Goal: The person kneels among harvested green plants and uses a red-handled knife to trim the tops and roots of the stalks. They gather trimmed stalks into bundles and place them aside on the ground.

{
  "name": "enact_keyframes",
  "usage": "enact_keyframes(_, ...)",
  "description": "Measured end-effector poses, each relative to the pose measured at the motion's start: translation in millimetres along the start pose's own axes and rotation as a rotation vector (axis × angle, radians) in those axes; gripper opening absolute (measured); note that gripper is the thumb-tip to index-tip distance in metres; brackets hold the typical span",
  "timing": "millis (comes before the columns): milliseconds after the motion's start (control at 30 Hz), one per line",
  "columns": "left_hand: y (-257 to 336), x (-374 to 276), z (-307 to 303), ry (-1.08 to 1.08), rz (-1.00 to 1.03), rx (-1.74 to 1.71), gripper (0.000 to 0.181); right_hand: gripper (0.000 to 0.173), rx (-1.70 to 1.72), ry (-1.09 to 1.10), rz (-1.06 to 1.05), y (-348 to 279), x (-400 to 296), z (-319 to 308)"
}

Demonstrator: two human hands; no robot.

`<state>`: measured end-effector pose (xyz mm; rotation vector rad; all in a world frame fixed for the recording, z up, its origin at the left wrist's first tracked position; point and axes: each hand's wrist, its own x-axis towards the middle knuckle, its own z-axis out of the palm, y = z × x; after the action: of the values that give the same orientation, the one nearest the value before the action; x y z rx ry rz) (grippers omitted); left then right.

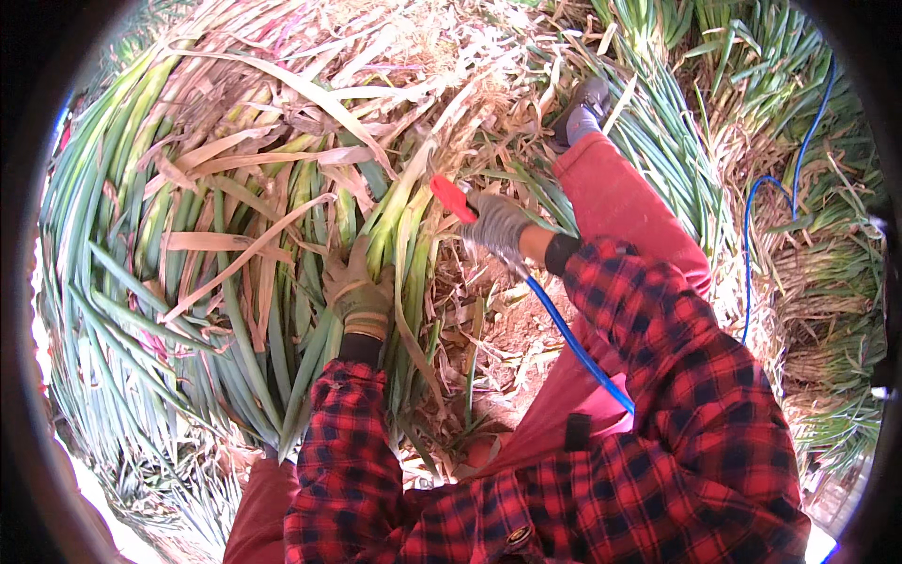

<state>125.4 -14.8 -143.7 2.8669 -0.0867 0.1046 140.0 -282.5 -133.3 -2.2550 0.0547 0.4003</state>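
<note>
My left hand (361, 289), in a grey-green work glove, rests on a bunch of green onions (386, 233), its fingers spread around the lower leaves. Whether it grips them is not plain. My right hand (497, 224), gloved in grey, is closed round a red-tipped air blow gun (451, 197) with a blue hose (571, 342) running from its lower end. The gun points up and left, its tip close to the pale stalks of the bunch. Most of its handle is hidden by the glove.
Long green onions with dry leaves (232, 162) lie heaped at the left. More bundles (824, 282) line the right side, with another stretch of blue hose (749, 233) across them. My shoe (592, 99) stands near the top, and straw-littered soil (518, 310) lies between my legs.
</note>
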Motion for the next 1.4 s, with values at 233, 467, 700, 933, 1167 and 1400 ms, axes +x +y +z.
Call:
enact_keyframes(233,-8.8,-1.9,14.0,0.042,0.067,-0.008,0.065,0.041,-0.069,0.052,0.108,19.7,63.3,-9.0)
enact_keyframes(467,-10.0,1.0,16.0,0.027,0.055,-0.019,0.07,0.044,-0.143,0.09,-0.126,25.9,3.7,9.3)
enact_keyframes(700,1.0,8.5,-7.9,-0.053,0.058,-0.008,0.074,0.036,-0.186,0.084,-0.128,28.0,39.3,-18.7)
enact_keyframes(933,6.9,25.9,-5.4,-0.318,0.086,0.128,0.061,0.036,-0.219,0.067,0.052,24.9,46.2,-30.8)
enact_keyframes(1167,23.1,21.1,-10.5,-0.243,0.134,0.29,0.059,0.034,-0.14,0.036,0.14,35.6,31.7,-31.3)
enact_keyframes(1400,37.1,18.9,-1.4,-0.35,0.037,0.199,0.067,0.041,-0.315,0.186,0.182,97.3,110.1,-58.2)
